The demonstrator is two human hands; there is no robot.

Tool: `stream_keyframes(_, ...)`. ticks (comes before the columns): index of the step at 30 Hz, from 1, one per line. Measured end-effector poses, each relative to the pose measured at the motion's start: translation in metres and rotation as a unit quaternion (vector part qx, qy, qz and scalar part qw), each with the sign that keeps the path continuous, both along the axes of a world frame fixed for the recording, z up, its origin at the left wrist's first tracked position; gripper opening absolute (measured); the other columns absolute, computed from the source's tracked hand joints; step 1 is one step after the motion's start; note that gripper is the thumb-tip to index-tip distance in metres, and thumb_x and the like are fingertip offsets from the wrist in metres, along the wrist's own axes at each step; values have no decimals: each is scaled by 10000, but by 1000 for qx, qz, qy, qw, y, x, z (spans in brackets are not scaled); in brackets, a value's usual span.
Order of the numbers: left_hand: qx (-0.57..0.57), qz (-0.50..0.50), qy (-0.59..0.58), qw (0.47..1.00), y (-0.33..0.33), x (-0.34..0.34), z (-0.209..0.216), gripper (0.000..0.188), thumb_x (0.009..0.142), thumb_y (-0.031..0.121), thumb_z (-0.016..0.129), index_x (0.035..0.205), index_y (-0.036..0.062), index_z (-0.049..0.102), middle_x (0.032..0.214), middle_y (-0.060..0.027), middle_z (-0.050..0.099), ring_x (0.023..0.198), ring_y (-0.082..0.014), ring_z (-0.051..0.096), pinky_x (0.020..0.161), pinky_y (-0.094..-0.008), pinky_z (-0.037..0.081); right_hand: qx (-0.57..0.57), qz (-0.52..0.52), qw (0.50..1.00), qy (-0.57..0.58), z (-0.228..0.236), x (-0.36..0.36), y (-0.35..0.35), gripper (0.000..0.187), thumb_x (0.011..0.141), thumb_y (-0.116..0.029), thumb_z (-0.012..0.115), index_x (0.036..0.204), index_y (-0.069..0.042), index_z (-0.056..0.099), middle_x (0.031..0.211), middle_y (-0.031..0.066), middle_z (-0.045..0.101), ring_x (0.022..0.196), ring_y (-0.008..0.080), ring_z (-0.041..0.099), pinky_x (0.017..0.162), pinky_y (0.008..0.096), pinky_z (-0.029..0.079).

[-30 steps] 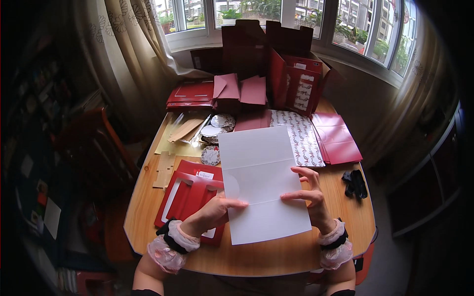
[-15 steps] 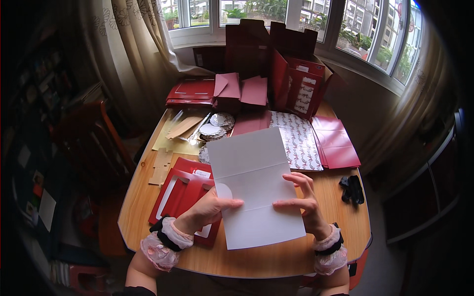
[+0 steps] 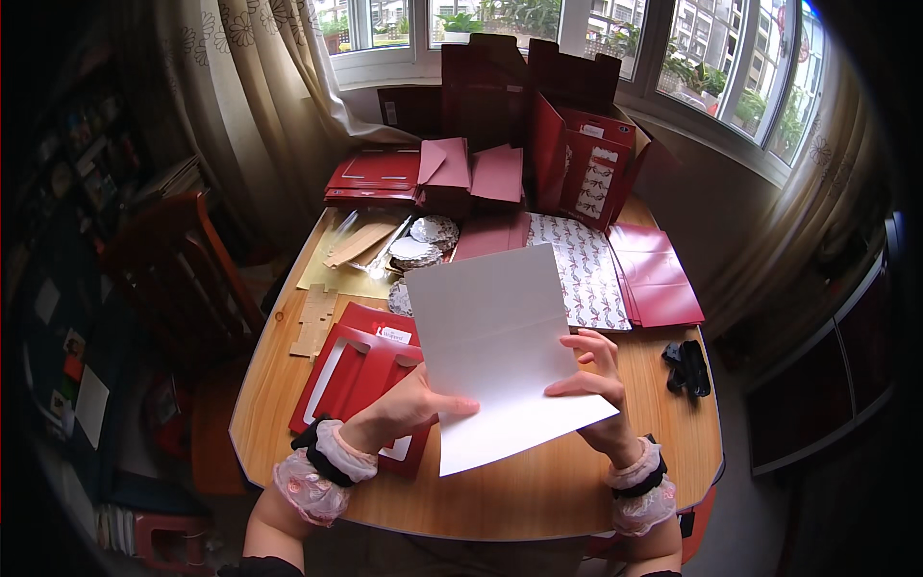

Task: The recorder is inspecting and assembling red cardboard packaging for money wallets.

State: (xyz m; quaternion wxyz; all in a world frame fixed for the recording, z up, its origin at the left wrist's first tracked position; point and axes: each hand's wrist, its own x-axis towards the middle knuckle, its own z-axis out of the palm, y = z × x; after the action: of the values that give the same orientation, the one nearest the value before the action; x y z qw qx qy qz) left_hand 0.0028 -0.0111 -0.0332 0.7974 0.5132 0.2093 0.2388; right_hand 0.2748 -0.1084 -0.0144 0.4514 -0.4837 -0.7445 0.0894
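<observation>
A white sheet of card [image 3: 500,327] with faint crosswise creases is held up above the near half of the table. My left hand [image 3: 423,404] pinches its left edge, thumb flat on top and the fingers hidden underneath. On the opposite edge, my right hand [image 3: 598,389] grips the sheet with a digit lying across the top and other fingers bent at the side. The lower right part of the sheet curls up past this hand. Behind my left wrist lies a red folded card box piece [image 3: 356,361] with a white-edged cutout, partly covered by my arm.
White scalloped round pieces [image 3: 415,252] and brown card strips [image 3: 365,245] lie at the back left. Patterned sheets [image 3: 577,269] and red sheets [image 3: 659,274] are at the back right. Red boxes [image 3: 596,159] stand by the window. A black object [image 3: 686,368] rests near the table's right edge.
The sheet's lower right part has curled upward and its creases look fainter. A rounded tab at its left edge is no longer visible. Both hands have shifted slightly right.
</observation>
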Motion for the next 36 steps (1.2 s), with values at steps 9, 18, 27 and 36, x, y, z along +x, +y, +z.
stream_keyframes(9,17,11,8,1000,-3,1,2,604,801,2,774,1355,8,533,1274,-94,602,1211,-196,547,1042,-336,423,-26,1,999,46,1,-1,-1,201,675,-226,860,847,-175,770,1322,126,566,1327,344,419,927,422,416)
stream_keyframes(18,-38,65,-23,997,-5,2,5,583,808,-20,760,1345,16,538,1252,-88,613,1180,-205,576,1028,-353,453,24,68,997,-25,19,-6,-9,268,607,-182,880,862,-217,807,1280,97,613,1293,375,439,1035,472,424)
stream_keyframes(27,-52,-40,-27,997,-2,-5,-9,570,823,-27,734,1358,9,539,1312,-87,601,1240,-199,553,1063,-350,439,-25,88,991,95,2,0,-4,248,620,-199,939,764,-132,749,1019,59,666,1031,234,544,847,363,455)
stream_keyframes(36,-10,-49,-9,999,-10,0,-8,590,812,-15,745,1362,10,532,1276,-66,607,1205,-167,553,1024,-316,436,-94,85,910,394,-7,-14,-1,382,656,-58,908,949,-92,665,1468,131,397,1372,294,429,1137,442,371)
